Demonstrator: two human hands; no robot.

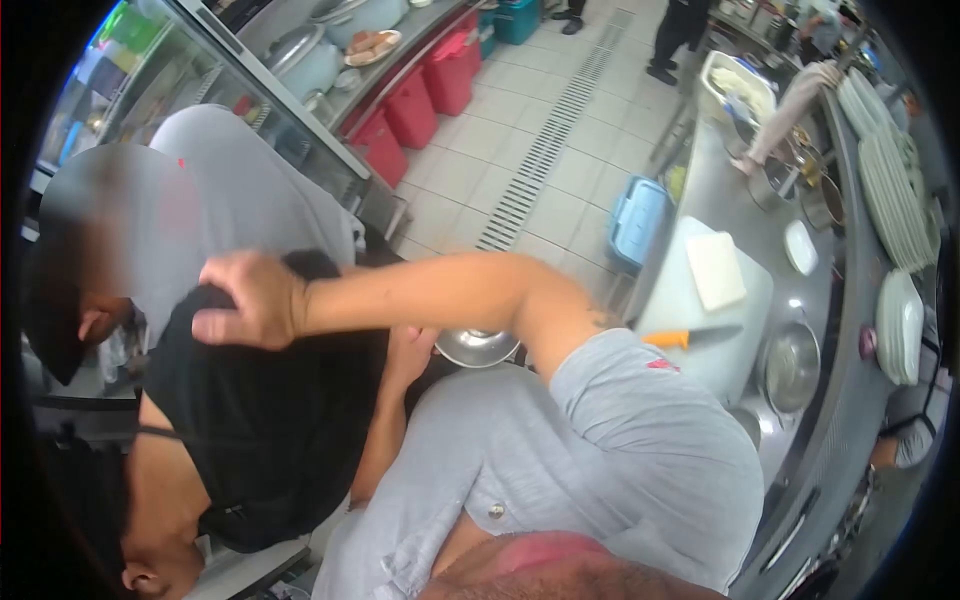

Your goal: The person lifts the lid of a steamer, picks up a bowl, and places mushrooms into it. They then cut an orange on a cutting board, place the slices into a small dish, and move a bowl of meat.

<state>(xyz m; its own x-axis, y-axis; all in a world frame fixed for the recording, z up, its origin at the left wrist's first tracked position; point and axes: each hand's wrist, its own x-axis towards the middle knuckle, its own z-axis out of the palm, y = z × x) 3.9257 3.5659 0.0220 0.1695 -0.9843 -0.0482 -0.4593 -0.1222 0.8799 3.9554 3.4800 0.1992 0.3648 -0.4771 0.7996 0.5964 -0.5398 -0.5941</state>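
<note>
My right arm reaches across to the left. My right hand [248,302] rests on the black top [285,400] of a person close beside me, thumb apart from the fingers, holding nothing. Lower and nearer my body, my left hand [408,352] is closed at the edge of a round metal bowl [474,349]. My right forearm hides the bowl's far side, and something shiny shows at its upper edge. To the right, an orange-handled knife [668,339] lies on a white cutting board [705,300], with a white rectangular block [715,270] farther up the board.
Another person in a grey shirt [235,180] stands at left by a glass-door fridge [300,130]. A metal strainer [790,367] and stacked plates [885,190] are on the right. A blue lidded box [640,220] stands beside the counter. Red bins [408,110] line the far left counter.
</note>
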